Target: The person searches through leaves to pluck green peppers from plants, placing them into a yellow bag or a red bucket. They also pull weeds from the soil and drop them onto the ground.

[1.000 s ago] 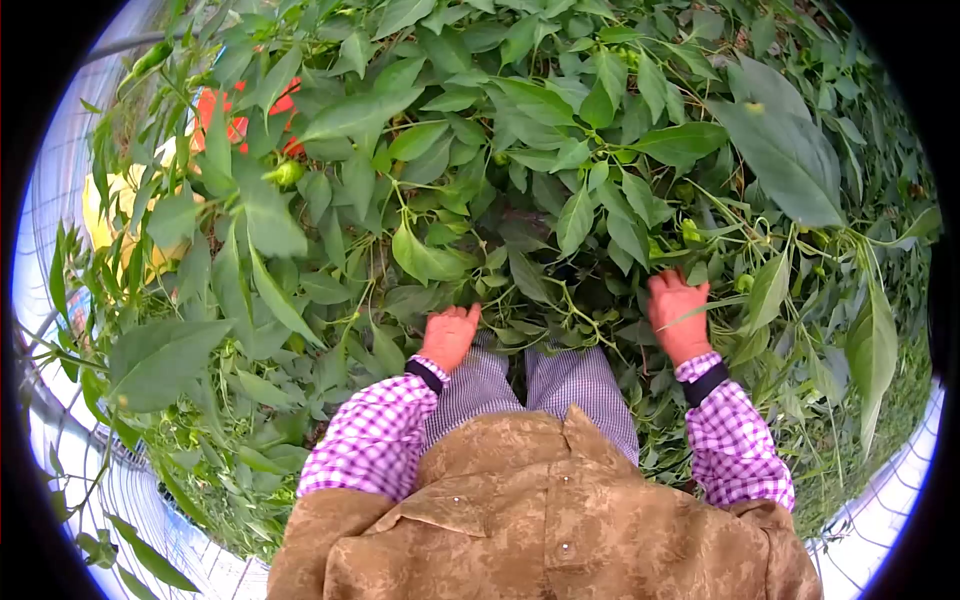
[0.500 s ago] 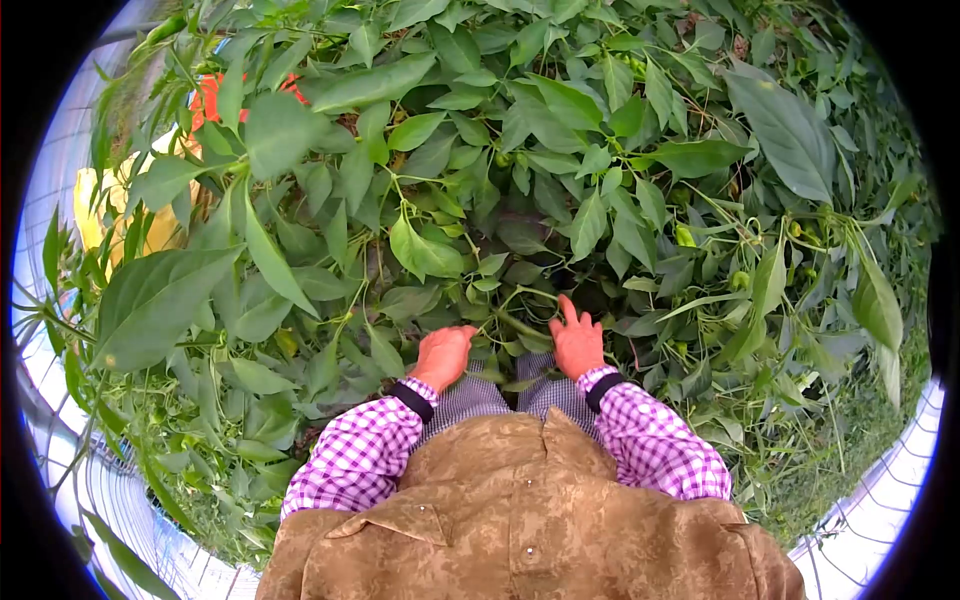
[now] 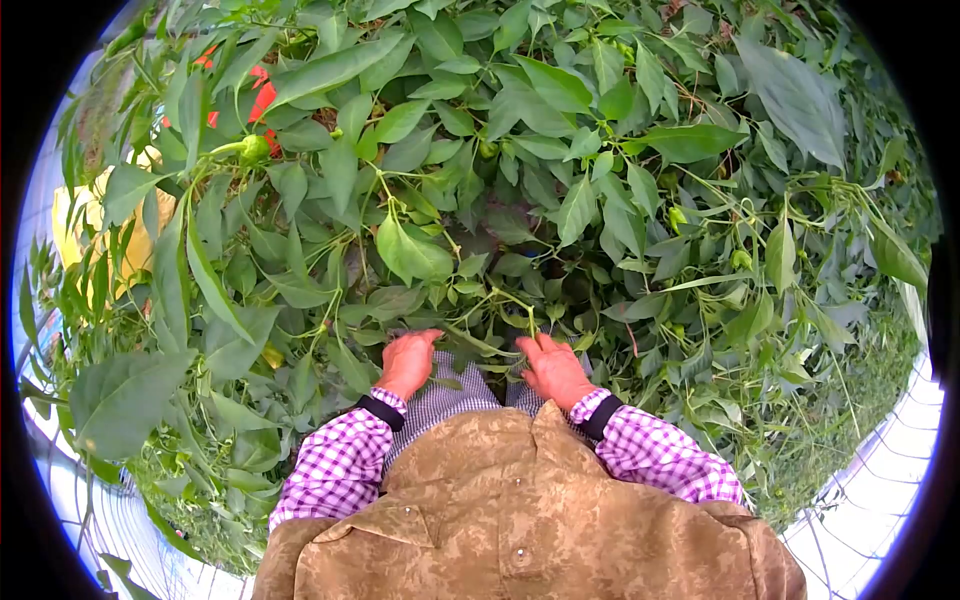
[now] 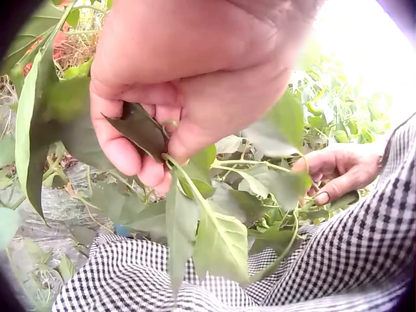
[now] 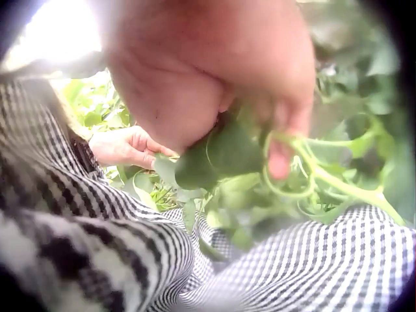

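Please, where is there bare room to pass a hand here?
Perhaps a hand could pass over the grey ground in the left wrist view, bordered by leaves and the checked trousers. It is crowded around the left hand and right hand with leaves and stems.

Layout, leafy plants (image 3: 578, 212):
Left hand (image 3: 408, 362) left of right hand (image 3: 553, 370), both near, just beyond jacket (image 3: 470, 490); pepper (image 3: 256, 150) far left, broad leaf (image 3: 790, 95) far right.

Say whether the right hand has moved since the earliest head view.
Yes: the right hand moved left and lower in view, judged against the drooping light-green leaf.
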The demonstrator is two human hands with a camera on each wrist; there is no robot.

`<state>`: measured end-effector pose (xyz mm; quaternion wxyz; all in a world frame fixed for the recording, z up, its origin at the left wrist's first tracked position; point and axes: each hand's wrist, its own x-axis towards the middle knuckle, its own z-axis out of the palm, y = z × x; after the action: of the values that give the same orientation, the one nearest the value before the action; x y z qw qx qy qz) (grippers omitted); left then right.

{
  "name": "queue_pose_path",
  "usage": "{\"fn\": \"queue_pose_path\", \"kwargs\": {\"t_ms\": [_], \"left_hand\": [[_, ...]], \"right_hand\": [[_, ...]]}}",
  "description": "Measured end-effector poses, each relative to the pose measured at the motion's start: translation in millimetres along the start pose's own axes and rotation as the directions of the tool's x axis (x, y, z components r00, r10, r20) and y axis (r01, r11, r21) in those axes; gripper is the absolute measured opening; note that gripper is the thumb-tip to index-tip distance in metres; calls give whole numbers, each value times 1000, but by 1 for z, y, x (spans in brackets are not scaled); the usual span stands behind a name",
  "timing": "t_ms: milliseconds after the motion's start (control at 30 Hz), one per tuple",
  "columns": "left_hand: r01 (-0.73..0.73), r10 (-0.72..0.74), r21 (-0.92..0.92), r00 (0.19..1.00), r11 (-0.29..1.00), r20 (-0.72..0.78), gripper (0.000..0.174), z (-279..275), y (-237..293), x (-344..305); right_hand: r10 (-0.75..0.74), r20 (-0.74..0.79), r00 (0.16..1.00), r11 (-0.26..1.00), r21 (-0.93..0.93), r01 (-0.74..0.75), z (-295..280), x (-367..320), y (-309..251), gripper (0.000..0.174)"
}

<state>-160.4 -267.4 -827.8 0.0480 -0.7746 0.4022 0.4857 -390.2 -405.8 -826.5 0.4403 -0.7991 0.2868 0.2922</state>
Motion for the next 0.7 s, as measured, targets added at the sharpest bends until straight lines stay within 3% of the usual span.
{"fn": "queue_pose_path", "kwargs": {"t_ms": [67,167,200,233,333,400,500,567,633,667,700], "left_hand": [[-25,24,-15,999,1000,-32,34,4,3,4],[-13,10,-36,997,999,-73,30,8,5,5],[-43,41,-27,996,999,-77,29,11,6,7],[-80,78,-23,992,997,-97,29,6,9,10],[-36,34,-22,996,999,-81,32,5,14,15],[-33,31,-17,994,999,-104,33,8,13,18],[-51,48,-20,991,999,-125,35,14,7,19],[-36,37,17,998,999,-54,35,14,9,20],[-55,56,9,996,998,-75,36,17,3,18],[-63,63,0,994,998,-94,36,20,1,18],[-55,55,0,995,998,-85,36,18,2,16]], "right_hand": [[14,-85,996,998,60,-9,-10,-4,8,55],[242,2,970,970,-13,-242,-35,-7,20,72],[330,147,932,933,100,-346,-38,-3,33,72],[264,102,959,907,311,-282,-46,2,37,66],[234,89,968,937,246,-249,-58,7,38,64],[119,81,990,987,97,-127,-48,10,46,70],[65,82,994,991,114,-74,-34,2,54,76],[59,78,995,995,71,-64,-30,-4,56,78],[26,-54,998,986,166,-17,-38,-3,51,72],[87,6,996,954,286,-85,-46,0,55,64],[134,-32,991,933,342,-115,-47,8,64,56]]}}
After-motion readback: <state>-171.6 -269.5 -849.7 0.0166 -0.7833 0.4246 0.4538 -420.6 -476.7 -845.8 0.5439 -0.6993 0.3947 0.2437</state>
